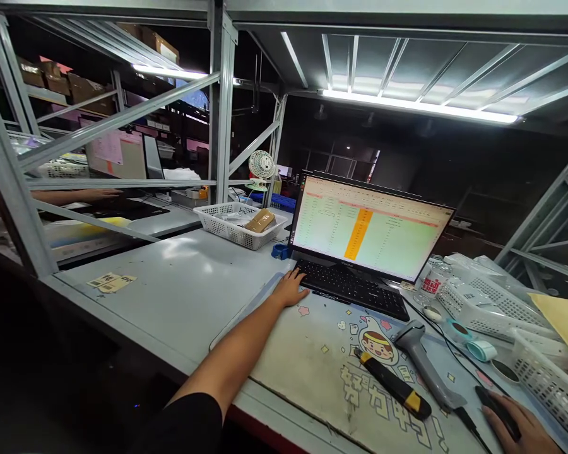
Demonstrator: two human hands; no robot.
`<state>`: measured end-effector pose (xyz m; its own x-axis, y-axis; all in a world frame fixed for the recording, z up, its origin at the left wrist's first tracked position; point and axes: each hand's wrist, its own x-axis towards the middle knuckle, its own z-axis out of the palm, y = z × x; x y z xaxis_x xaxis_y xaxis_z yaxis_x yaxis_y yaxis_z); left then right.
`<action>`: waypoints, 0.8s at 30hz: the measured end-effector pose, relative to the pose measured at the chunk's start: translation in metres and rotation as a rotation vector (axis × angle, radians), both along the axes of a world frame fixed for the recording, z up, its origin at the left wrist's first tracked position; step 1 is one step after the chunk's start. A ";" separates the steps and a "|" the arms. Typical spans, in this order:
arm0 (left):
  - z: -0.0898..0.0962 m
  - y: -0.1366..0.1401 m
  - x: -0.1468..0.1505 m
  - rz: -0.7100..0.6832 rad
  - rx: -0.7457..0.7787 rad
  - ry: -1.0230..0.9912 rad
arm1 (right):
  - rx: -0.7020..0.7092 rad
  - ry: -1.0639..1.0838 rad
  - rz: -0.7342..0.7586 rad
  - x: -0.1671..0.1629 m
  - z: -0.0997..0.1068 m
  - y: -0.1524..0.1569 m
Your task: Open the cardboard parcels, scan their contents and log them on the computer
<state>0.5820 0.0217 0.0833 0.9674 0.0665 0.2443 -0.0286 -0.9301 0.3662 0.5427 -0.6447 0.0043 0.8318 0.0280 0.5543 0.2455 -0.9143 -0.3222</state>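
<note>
My left hand [291, 287] lies at the left end of a black keyboard [350, 284], its fingers stretched over the keys and holding nothing. At the lower right my right hand [520, 421] is on a black computer mouse [499, 413], with the thumb along its near side. Behind the keyboard a monitor [369, 227] shows a spreadsheet with an orange column. Between my hands, a grey barcode scanner [428, 366] and a black-and-yellow utility knife [394, 383] lie on a cartoon desk mat [303, 359].
A white plastic basket [246, 234] with a brown packet stands at the back left. Labels [111, 282] lie on the left tabletop. White baskets [549, 378], tape rolls [480, 350] and a bottle [433, 280] crowd the right. A metal post [222, 107] rises behind. Another person's arm [76, 197] shows at left.
</note>
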 end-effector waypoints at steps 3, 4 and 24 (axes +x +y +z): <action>0.001 -0.001 0.000 -0.004 0.016 -0.012 | 0.020 0.005 -0.006 -0.003 0.005 0.007; 0.001 -0.001 0.000 -0.008 0.020 -0.016 | 0.013 -0.003 -0.005 -0.005 0.009 0.011; -0.003 0.000 0.012 -0.016 0.051 -0.023 | -0.135 0.056 -0.258 -0.032 0.021 0.027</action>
<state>0.5938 0.0220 0.0804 0.9624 0.0377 0.2692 -0.0515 -0.9470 0.3169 0.5108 -0.6178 0.0257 0.8504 -0.1184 0.5127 -0.0156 -0.9796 -0.2004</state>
